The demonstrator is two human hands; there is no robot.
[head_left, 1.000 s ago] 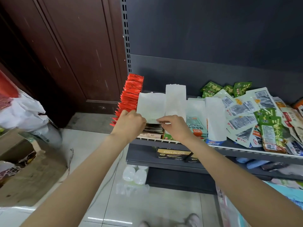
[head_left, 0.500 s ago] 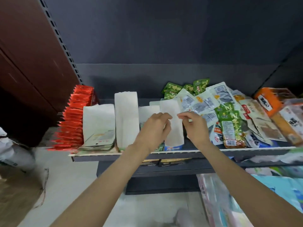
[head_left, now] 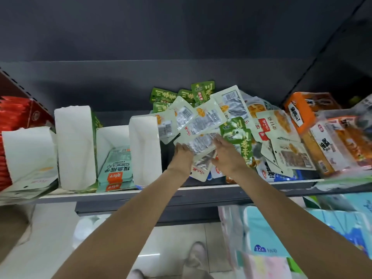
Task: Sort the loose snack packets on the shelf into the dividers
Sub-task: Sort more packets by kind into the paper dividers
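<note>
**Hands at the loose pile, mid-shelf**

Shelf (head_left: 201,191) runs across the view at about waist height, dark back panel behind it. White paper dividers (head_left: 74,146) stand along its left half. One bay holds a flat stack of teal packets (head_left: 116,168); the bay at far left holds cream packets (head_left: 30,178). Red packets (head_left: 14,115) are lined up on edge at the far left end.

Loose pile (head_left: 227,125) covers the shelf just right of the last divider: cream-and-silver packets with barcodes, green packets, and some with orange print, overlapping at all angles. Orange boxes (head_left: 300,111) and clear-wrapped packs sit further right.

Left hand (head_left: 183,156) is at the near left edge of the pile, fingers curled forward onto a cream-and-silver packet (head_left: 199,143); whether the thumb is under it cannot be told. Right hand (head_left: 226,153) lies on the pile just beside the left, fingers extended and slightly apart, tips touching the same packet near its barcode end. Grip not confirmed for either hand.

Below the shelf: lower shelf edge, wrapped tissue packs (head_left: 267,234) at right, pale floor tiles, a shoe (head_left: 195,258) at bottom centre.
</note>
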